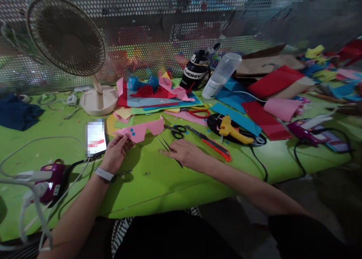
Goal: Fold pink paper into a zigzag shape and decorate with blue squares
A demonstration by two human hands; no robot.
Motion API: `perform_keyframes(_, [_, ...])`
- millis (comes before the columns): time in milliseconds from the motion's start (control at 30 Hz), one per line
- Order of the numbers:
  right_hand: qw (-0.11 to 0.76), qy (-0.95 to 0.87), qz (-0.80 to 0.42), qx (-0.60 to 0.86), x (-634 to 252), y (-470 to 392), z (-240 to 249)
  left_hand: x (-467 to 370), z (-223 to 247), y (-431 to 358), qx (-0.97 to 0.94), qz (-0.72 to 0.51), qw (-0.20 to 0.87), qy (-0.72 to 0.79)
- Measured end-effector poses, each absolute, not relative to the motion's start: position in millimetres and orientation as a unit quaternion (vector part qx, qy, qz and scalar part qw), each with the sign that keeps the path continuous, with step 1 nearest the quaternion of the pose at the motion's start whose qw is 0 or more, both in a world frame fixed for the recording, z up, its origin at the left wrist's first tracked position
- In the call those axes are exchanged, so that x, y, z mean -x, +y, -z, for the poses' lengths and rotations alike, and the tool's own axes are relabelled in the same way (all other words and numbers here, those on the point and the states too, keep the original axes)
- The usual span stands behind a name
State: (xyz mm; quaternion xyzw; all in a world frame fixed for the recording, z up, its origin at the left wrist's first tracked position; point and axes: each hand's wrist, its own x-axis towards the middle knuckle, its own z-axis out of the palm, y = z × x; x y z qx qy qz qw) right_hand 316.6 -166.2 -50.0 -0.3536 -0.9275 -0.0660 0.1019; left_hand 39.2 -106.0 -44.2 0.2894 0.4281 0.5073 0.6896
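My left hand (120,148) pinches the lower left edge of a pink paper mask (144,131), cut with notches along its bottom and bearing small blue diamond shapes on its left side. The mask is held up a little above the green table (158,187). In my right hand (182,152) is a pair of metal tweezers (163,142), their tips pointing up toward the mask's right part. Whether the tips touch the paper I cannot tell. Black-handled scissors (178,131) lie just behind my right hand, and a red-orange utility knife (216,147) lies to its right.
A yellow hot glue gun (232,130) rests on a black disc. Left of my hands lie a lit phone (96,137) and a purple power strip (52,181) with cables. Behind stand a fan (98,100), stacked coloured paper (158,100), a black bottle (195,72) and a clear-topped bottle (222,77).
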Motion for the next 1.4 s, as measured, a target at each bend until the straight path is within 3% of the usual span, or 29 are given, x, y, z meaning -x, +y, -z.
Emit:
perform_keyframes(300, [0.099, -0.920, 0.045, 0.376, -319, -172, 48, -41, 42, -105, -0.272, -0.521, 0.687, 0.428])
perform_keyframes(467, [0.142, -0.906, 0.015, 0.399, -334, -180, 46, -40, 43, -104, -0.267, -0.522, 0.689, 0.426])
perform_keyframes(633, [0.152, -0.833, 0.044, 0.530, -385, -188, 33, -40, 44, -103, -0.271, -0.522, 0.689, 0.423])
perform_keyframes(700, [0.115, -0.759, 0.071, 0.637, -415, -190, 25, -41, 43, -103, -0.276, -0.519, 0.691, 0.422])
perform_keyframes(800, [-0.029, -0.639, 0.070, 0.765, -454, -189, 19, -42, 42, -105, -0.278, -0.523, 0.688, 0.418])
perform_keyframes(1000, [-0.108, -0.602, 0.009, 0.791, -479, -180, 27, -40, 44, -107, -0.288, -0.510, 0.697, 0.414])
perform_keyframes(1267, [-0.090, -0.567, 0.014, 0.819, -472, -173, 25, -44, 37, -112, -0.282, -0.511, 0.695, 0.420])
perform_keyframes(1400, [-0.007, -0.550, -0.002, 0.835, -468, -175, 24, -45, 35, -113, -0.274, -0.512, 0.695, 0.423])
